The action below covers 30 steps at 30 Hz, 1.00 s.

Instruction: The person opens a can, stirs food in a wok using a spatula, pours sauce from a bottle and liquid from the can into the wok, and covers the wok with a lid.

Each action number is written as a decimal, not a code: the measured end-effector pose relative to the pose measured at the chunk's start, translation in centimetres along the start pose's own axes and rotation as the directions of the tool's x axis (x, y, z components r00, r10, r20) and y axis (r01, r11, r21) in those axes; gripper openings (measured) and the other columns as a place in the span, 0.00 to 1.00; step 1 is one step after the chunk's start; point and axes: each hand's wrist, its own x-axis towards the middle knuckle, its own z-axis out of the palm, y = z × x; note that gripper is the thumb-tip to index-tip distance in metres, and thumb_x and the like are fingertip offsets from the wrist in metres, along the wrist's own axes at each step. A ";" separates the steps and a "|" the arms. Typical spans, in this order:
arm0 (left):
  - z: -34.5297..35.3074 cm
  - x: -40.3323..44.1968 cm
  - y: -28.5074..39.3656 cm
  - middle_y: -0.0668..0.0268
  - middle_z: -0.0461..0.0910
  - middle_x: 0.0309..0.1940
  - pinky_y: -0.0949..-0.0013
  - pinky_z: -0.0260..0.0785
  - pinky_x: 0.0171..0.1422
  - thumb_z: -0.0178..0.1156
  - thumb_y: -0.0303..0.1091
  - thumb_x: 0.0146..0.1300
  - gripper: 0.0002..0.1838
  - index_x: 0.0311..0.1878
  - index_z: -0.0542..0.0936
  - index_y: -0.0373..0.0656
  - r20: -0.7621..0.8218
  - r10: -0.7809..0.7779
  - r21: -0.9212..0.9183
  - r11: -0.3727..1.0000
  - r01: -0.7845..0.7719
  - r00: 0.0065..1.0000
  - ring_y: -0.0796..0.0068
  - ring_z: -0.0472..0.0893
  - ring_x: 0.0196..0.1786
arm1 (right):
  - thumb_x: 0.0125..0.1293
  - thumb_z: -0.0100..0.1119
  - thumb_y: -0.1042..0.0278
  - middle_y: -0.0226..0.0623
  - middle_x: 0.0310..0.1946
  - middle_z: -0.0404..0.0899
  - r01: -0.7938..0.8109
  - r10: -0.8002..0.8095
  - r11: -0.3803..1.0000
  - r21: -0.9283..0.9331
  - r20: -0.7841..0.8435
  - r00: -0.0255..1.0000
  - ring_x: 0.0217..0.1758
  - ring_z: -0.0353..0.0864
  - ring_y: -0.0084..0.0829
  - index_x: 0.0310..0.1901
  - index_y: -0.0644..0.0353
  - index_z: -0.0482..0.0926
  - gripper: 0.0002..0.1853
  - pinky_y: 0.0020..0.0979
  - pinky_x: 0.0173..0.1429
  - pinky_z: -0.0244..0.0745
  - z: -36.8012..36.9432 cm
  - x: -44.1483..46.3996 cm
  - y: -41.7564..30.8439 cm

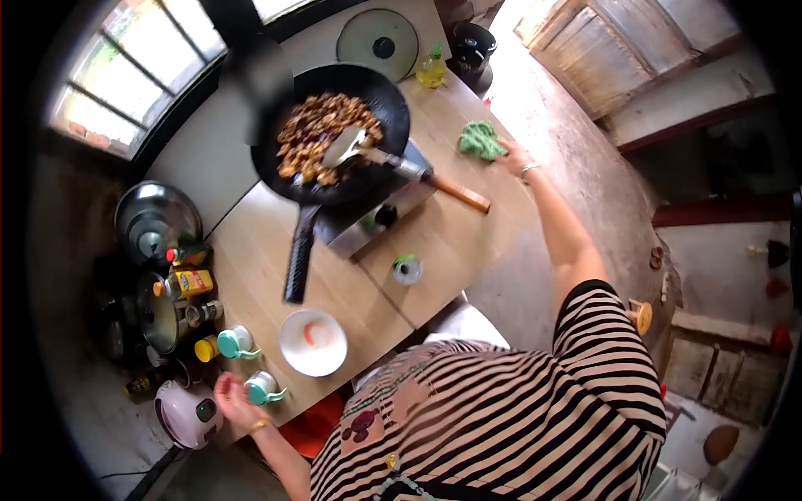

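Fingers of the right hand [515, 157] are clamped on one side of a rumpled green cloth [479, 140], which is by the edge of the pale wooden tabletop [464, 238], to the right of a round black wok [391, 104]. The left hand [238, 402] is on the wok's near side, farther left, just beside a white canister with a teal lid [261, 386]; whether the left fingers are apart or together, I cannot tell. A wooden-handled metal spatula [408, 168] rests in chopped brown food [309, 125] inside the wok.
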 end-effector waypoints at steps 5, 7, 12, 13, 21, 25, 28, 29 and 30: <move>17.1 -16.7 -0.4 0.62 0.81 0.41 0.73 0.77 0.42 0.59 0.20 0.61 0.11 0.48 0.76 0.38 0.462 -0.547 0.340 0.836 0.431 0.698 0.74 0.82 0.39 | 0.60 0.61 0.59 0.42 0.62 0.68 -0.189 0.195 0.972 -0.137 0.026 0.981 0.63 0.69 0.48 0.64 0.31 0.70 0.28 0.45 0.64 0.70 2.6 3.6 -6.2; 22.9 -20.1 -2.9 0.60 0.81 0.42 0.75 0.76 0.46 0.58 0.24 0.66 0.08 0.48 0.76 0.34 0.633 -0.589 0.437 0.807 0.397 0.502 0.74 0.82 0.43 | 0.57 0.60 0.66 0.39 0.55 0.71 -0.127 0.133 0.990 0.066 -0.099 0.986 0.56 0.73 0.46 0.55 0.35 0.77 0.22 0.44 0.57 0.74 7.8 6.0 -2.8; 42.4 -24.3 -3.4 0.58 0.73 0.61 0.62 0.68 0.65 0.55 0.38 0.71 0.24 0.67 0.66 0.40 0.849 -0.482 0.233 0.709 0.666 0.216 0.67 0.73 0.62 | 0.49 0.63 0.72 0.40 0.37 0.79 0.120 0.015 0.933 0.340 -0.368 0.930 0.44 0.79 0.46 0.40 0.50 0.81 0.13 0.41 0.49 0.76 6.3 3.6 1.5; 46.0 -24.2 -4.4 0.56 0.65 0.68 0.57 0.60 0.72 0.54 0.45 0.71 0.31 0.70 0.61 0.39 0.866 -0.479 0.167 0.547 0.821 0.143 0.62 0.66 0.70 | 0.48 0.64 0.72 0.41 0.35 0.79 0.186 -0.024 0.923 0.337 -0.433 0.901 0.43 0.79 0.46 0.38 0.52 0.82 0.13 0.41 0.48 0.76 5.2 1.8 2.4; 56.2 -28.0 -4.4 0.42 0.58 0.69 0.46 0.48 0.77 0.49 0.74 0.59 0.53 0.66 0.61 0.27 0.855 -0.508 0.130 0.017 0.991 -0.104 0.47 0.55 0.74 | 0.57 0.62 0.71 0.50 0.48 0.76 0.235 -0.088 0.877 0.419 -0.340 0.936 0.50 0.77 0.49 0.55 0.59 0.77 0.22 0.40 0.52 0.75 -12.1 -14.0 -0.7; 57.9 -29.2 -3.4 0.47 0.71 0.60 0.47 0.59 0.72 0.41 0.77 0.60 0.48 0.58 0.72 0.36 0.855 -0.518 0.155 0.288 0.945 0.017 0.46 0.68 0.67 | 0.57 0.58 0.77 0.49 0.49 0.75 0.519 -0.394 0.787 0.334 -0.374 0.839 0.50 0.77 0.47 0.53 0.57 0.78 0.20 0.39 0.52 0.75 -11.5 -18.8 -5.2; 57.4 -28.7 -3.9 0.56 0.79 0.49 0.52 0.66 0.66 0.38 0.77 0.62 0.41 0.47 0.77 0.44 0.918 -0.396 0.112 0.262 0.959 0.001 0.56 0.77 0.56 | 0.55 0.59 0.76 0.47 0.46 0.76 0.526 -0.336 0.664 0.531 -0.418 0.844 0.48 0.77 0.45 0.50 0.55 0.80 0.19 0.38 0.50 0.76 -11.4 -18.1 -5.0; 57.3 -28.5 -3.3 0.57 0.79 0.48 0.53 0.66 0.66 0.38 0.77 0.62 0.41 0.46 0.77 0.45 0.911 -0.411 0.086 0.272 0.958 0.035 0.58 0.77 0.56 | 0.55 0.59 0.76 0.46 0.45 0.76 0.538 -0.346 0.684 0.493 -0.430 0.834 0.47 0.77 0.45 0.49 0.54 0.80 0.18 0.38 0.49 0.76 -11.5 -17.6 -4.9; 57.4 -28.7 -1.7 0.60 0.80 0.45 0.56 0.67 0.65 0.39 0.77 0.61 0.39 0.45 0.78 0.47 0.890 -0.450 0.103 0.360 0.927 0.076 0.60 0.78 0.55 | 0.54 0.59 0.75 0.45 0.43 0.77 0.543 -0.353 0.703 0.459 -0.438 0.827 0.46 0.78 0.44 0.48 0.53 0.81 0.17 0.38 0.48 0.77 -12.1 -17.2 -5.1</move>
